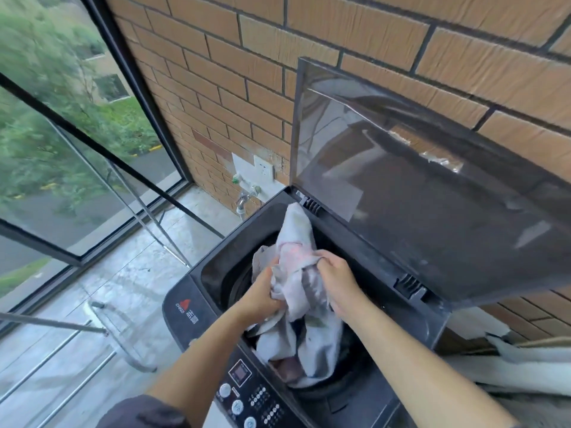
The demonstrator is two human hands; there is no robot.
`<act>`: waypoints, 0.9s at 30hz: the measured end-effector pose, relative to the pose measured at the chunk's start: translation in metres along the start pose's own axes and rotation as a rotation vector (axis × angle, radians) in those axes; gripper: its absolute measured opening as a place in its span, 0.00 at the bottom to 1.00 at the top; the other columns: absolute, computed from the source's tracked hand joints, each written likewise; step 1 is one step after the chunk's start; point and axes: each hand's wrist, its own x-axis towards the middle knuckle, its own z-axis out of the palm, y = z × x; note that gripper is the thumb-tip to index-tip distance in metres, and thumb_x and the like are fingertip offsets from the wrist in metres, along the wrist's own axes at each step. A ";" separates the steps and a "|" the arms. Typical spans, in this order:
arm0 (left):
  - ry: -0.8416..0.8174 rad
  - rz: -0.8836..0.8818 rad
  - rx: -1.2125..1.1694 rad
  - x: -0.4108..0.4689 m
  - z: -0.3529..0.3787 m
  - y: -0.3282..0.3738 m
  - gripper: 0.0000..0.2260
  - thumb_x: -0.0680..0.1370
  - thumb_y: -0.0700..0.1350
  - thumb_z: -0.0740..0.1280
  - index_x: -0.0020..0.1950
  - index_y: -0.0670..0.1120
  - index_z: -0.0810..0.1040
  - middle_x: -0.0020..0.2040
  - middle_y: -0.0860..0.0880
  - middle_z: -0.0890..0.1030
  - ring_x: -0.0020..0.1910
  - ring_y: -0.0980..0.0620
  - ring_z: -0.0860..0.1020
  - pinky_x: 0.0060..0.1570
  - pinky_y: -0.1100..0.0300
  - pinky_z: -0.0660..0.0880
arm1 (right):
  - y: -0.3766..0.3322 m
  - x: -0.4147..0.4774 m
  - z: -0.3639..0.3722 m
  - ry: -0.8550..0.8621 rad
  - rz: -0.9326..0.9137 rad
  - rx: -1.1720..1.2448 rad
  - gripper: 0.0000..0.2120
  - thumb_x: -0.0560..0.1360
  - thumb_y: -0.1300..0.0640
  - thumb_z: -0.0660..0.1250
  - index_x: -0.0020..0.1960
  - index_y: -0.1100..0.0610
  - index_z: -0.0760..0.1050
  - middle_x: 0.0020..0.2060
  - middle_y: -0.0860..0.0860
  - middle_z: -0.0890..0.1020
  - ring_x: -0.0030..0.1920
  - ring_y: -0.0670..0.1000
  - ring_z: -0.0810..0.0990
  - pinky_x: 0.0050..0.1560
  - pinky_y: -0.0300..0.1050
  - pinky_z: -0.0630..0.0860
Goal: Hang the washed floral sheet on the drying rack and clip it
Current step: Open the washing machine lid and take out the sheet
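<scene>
- Sheet [296, 282] bunched over the washer [191, 291] drum, part trailing inside; your left hand [261, 296] and right hand [338, 285] each grip it, fingers curled tight
- Lid [432, 186] raised behind; rack [102, 332] left of washer

Hands in view: two, the left hand [262, 296] and the right hand [336, 284]. Floral sheet [296, 242]: one. Washing machine [185, 307]: one, with one raised lid [432, 196] and one small display [239, 373]. Wall socket [263, 170]: one. Metal drying rack [61, 324]: one, partly out of frame.
</scene>
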 end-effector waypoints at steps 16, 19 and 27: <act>0.183 0.070 -0.575 -0.034 -0.026 0.136 0.12 0.72 0.41 0.66 0.50 0.34 0.74 0.46 0.36 0.77 0.47 0.40 0.75 0.51 0.44 0.73 | -0.045 -0.051 -0.027 -0.315 -0.051 -0.111 0.31 0.65 0.47 0.75 0.66 0.49 0.70 0.56 0.40 0.80 0.58 0.39 0.76 0.63 0.42 0.71; 0.157 0.083 -0.632 -0.041 -0.027 0.152 0.05 0.79 0.35 0.60 0.50 0.38 0.75 0.47 0.38 0.79 0.49 0.43 0.78 0.58 0.44 0.74 | -0.039 -0.051 -0.012 -0.258 -0.032 -0.274 0.16 0.64 0.53 0.76 0.49 0.43 0.77 0.42 0.43 0.83 0.49 0.41 0.80 0.54 0.41 0.76; 0.190 0.151 -0.570 -0.050 -0.048 0.157 0.04 0.79 0.35 0.61 0.48 0.40 0.75 0.42 0.43 0.80 0.43 0.47 0.79 0.52 0.51 0.77 | -0.056 -0.056 -0.006 0.005 -0.082 -0.207 0.10 0.70 0.65 0.70 0.33 0.57 0.72 0.27 0.48 0.75 0.29 0.46 0.73 0.30 0.37 0.69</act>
